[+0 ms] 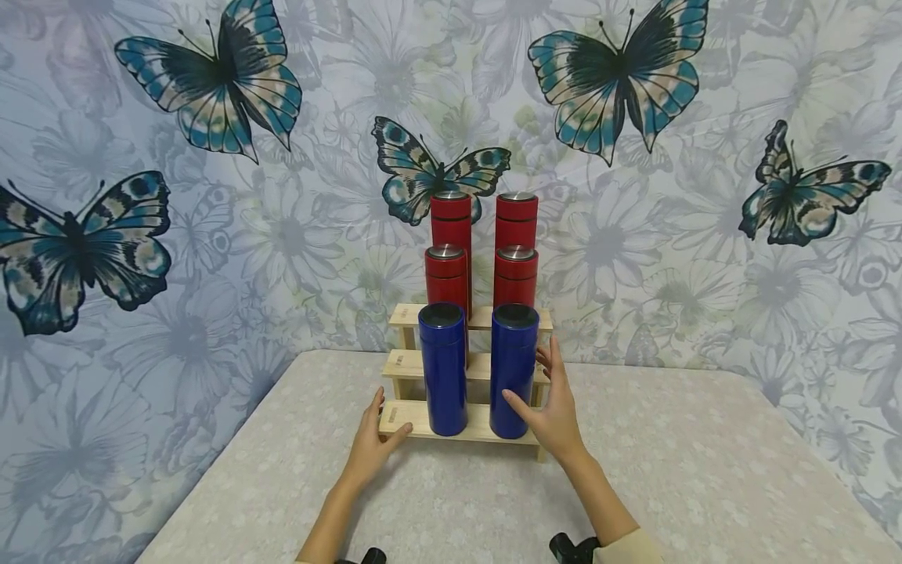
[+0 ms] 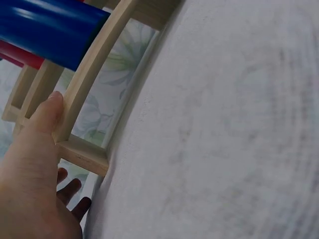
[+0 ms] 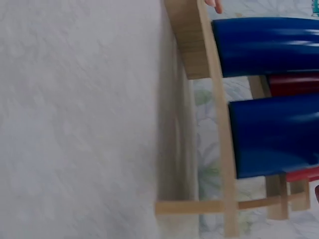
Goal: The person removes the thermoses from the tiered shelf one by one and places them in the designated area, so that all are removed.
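Observation:
Two blue thermos flasks, the left one point(image 1: 444, 376) and the right one point(image 1: 513, 360), stand upright on the lowest step of a three-tier wooden stand point(image 1: 405, 419). Close to the right blue flask is my right hand point(image 1: 557, 411), its thumb in front of the flask and its other fingers spread along the right side. Whether they touch it cannot be made out. My left hand point(image 1: 369, 446) lies at the stand's left end with fingers extended. In the left wrist view, its thumb point(image 2: 50, 112) is against the end of the lowest step.
Behind the blue flasks, red flasks stand in pairs on the higher steps: two on the middle step, one at left point(image 1: 445, 282) and one at right point(image 1: 516, 278), and two at the top point(image 1: 451, 219). The stand sits on a pale patterned tablecloth point(image 1: 669, 454) before a butterfly-print wall point(image 1: 620, 235).

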